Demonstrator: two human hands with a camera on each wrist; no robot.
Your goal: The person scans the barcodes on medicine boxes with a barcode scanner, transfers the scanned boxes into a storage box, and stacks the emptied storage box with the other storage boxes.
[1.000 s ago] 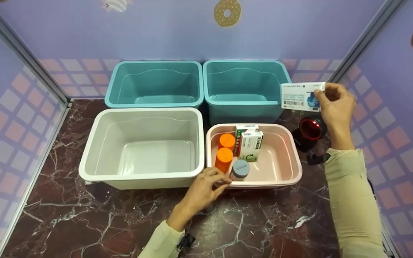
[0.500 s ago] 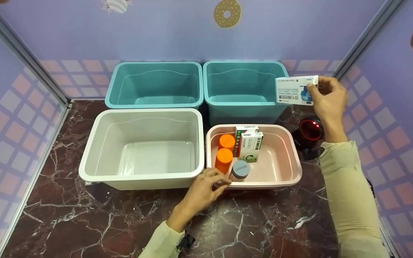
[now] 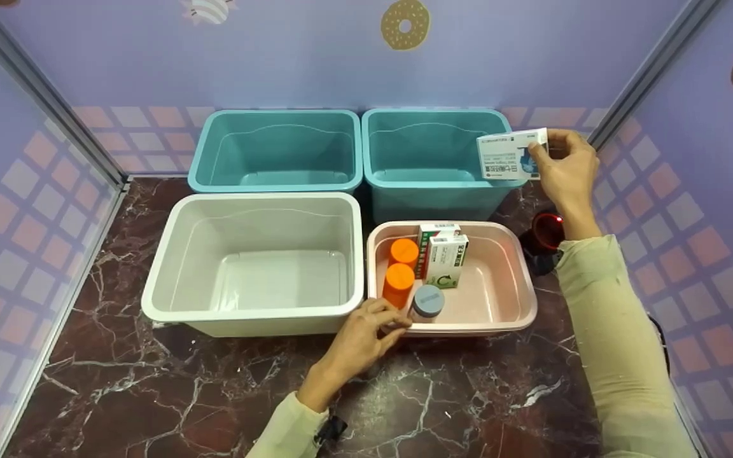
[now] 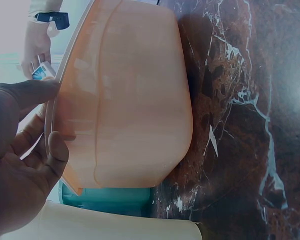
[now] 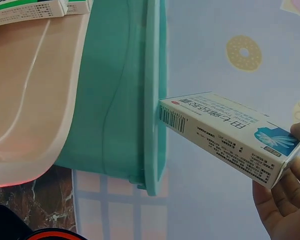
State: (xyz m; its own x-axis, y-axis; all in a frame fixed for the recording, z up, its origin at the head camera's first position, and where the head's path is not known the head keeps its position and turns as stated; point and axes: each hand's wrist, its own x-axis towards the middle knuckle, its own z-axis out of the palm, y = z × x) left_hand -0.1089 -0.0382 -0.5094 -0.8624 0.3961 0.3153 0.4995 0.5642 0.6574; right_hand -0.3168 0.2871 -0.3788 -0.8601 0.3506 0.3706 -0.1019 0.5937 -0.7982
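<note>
My right hand (image 3: 570, 168) pinches one end of a white and blue medicine box (image 3: 508, 156), thumb on its printed face. The box is held over the right side of the right teal bin (image 3: 443, 192); a barcode on its edge shows in the right wrist view. My left hand (image 3: 361, 334) grips the front left rim of the pink bin (image 3: 494, 326), fingers and thumb at the rim in the left wrist view. Inside the pink bin stand two orange-capped bottles (image 3: 398, 277), a grey-capped jar (image 3: 428, 301) and two medicine boxes (image 3: 446, 261).
A black device (image 3: 543, 234) with a red-lit round window stands right of the pink bin, below my right wrist. To the left are a white bin (image 3: 252, 315) and another teal bin (image 3: 277, 188). Patterned walls (image 3: 303, 51) close off the back and sides of the marbled table (image 3: 169, 394).
My right hand has carried the medicine box left and slightly up and away, from beside the right teal bin to over its right rim. The left hand stays at the pink rim.
</note>
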